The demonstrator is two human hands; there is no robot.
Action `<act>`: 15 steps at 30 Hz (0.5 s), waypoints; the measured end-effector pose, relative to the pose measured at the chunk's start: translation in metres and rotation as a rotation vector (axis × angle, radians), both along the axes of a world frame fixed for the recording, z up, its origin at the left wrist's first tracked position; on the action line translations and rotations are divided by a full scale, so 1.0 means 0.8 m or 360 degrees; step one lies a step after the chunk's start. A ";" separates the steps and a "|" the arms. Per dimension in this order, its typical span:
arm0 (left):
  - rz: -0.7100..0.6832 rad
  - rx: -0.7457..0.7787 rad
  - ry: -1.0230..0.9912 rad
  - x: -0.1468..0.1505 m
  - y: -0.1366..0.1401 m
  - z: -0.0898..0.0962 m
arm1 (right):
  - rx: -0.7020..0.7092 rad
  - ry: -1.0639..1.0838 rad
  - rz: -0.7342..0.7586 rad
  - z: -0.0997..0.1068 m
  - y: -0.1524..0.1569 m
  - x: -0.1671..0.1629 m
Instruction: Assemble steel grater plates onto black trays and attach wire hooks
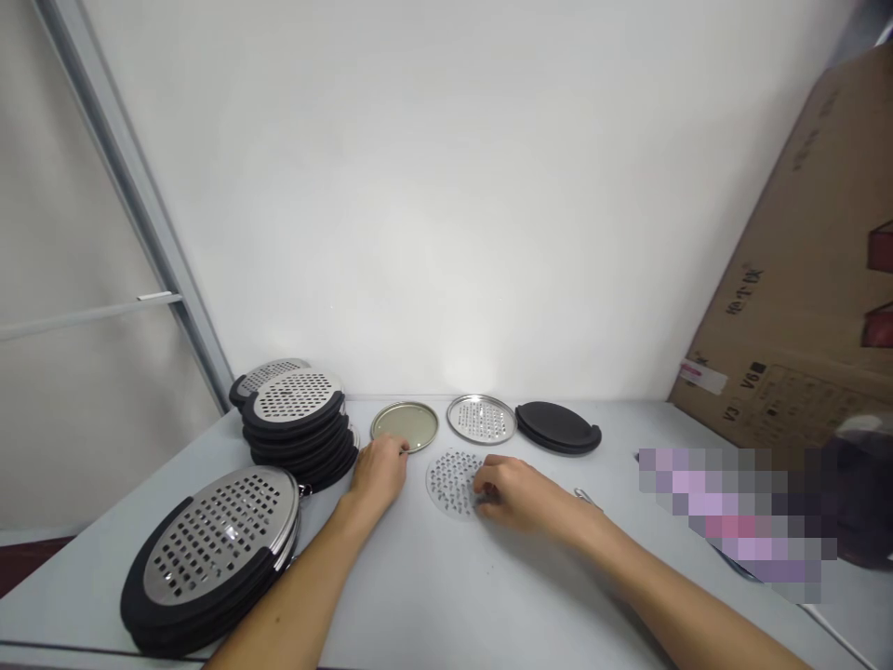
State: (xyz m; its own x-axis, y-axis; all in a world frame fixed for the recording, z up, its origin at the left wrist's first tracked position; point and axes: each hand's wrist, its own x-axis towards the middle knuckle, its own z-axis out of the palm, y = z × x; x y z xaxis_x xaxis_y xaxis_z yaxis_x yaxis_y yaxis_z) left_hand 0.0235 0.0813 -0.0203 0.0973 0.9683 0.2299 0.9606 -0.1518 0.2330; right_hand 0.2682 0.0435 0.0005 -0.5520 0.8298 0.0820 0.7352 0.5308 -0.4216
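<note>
My right hand [514, 489] has its fingers curled in a pinch at the right edge of a thin round grater disc [452, 482], which lies low over the table. My left hand [380, 473] is closed at the near rim of a shallow gold-toned round plate [406, 423]; its fingertips are partly hidden. Behind the grater disc lies a silver rimmed grater plate [481, 419] with rows of holes. A black round holder [558, 425] sits beside that plate, on its right.
Stacked round graters with black rims stand at left, a rear stack [297, 395] and a nearer one [216, 535]. A small metal piece [587, 498] lies right of my right hand. A cardboard box [788, 307] leans at right, near a blurred-out patch [732, 526]. A white wall rises behind.
</note>
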 end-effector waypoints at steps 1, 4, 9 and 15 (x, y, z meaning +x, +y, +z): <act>0.0018 -0.0013 -0.0001 0.000 0.003 -0.002 | 0.0012 -0.0006 -0.0002 -0.001 0.001 0.000; 0.0051 -0.0002 0.0013 0.000 0.009 -0.007 | 0.0083 0.0032 0.0044 -0.004 0.004 -0.001; 0.0127 0.0022 0.0058 0.002 0.010 -0.010 | 0.0213 0.0098 0.0033 -0.007 0.004 -0.012; 0.0144 0.0036 0.0065 0.003 0.001 -0.005 | 0.0109 0.0133 0.0078 -0.010 0.004 -0.006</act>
State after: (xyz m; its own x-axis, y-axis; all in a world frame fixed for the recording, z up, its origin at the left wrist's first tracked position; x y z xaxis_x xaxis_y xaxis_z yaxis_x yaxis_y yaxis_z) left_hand 0.0261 0.0820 -0.0242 0.0194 0.9682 0.2494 0.9792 -0.0688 0.1908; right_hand 0.2633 0.0465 -0.0071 -0.5807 0.7928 0.1849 0.6715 0.5949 -0.4419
